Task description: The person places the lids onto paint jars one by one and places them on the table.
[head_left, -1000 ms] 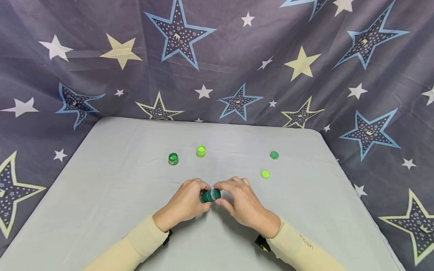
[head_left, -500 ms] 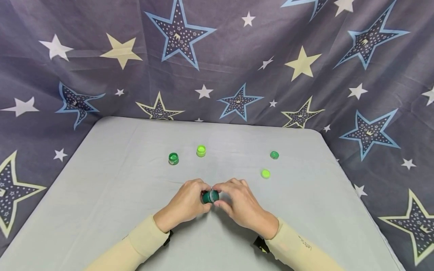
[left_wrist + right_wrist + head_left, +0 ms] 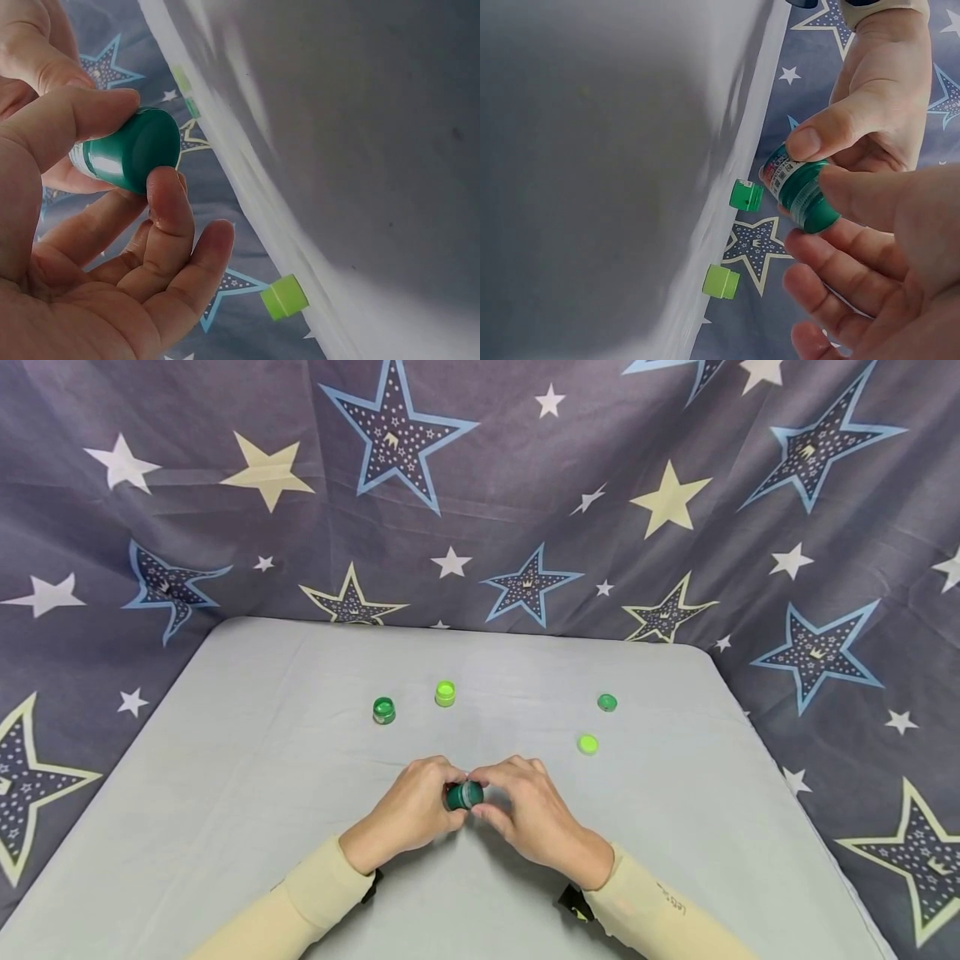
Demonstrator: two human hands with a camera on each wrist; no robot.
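Note:
A small dark green paint jar point(image 3: 463, 796) is held sideways between both hands over the table. My left hand point(image 3: 415, 804) grips the jar's body; in the left wrist view the jar's rounded base point(image 3: 157, 146) shows between thumb and fingers. From the other side, my right hand point(image 3: 531, 810) has thumb and fingers at the jar's lid point(image 3: 821, 216), pinching it. A label with a barcode is visible on the jar in the right wrist view. The lid sits on the jar.
Farther back on the table point(image 3: 247, 760) stand an open green paint jar point(image 3: 384, 712) and an open lime paint jar point(image 3: 446, 694). At the right lie a green lid point(image 3: 607, 702) and a lime lid point(image 3: 588, 744). A star-patterned cloth point(image 3: 487, 510) hangs behind.
My right hand and the lid end of the jar have shifted slightly left, and the lid's face has turned a little. My left hand has hardly moved. The other jars and lids stay put.

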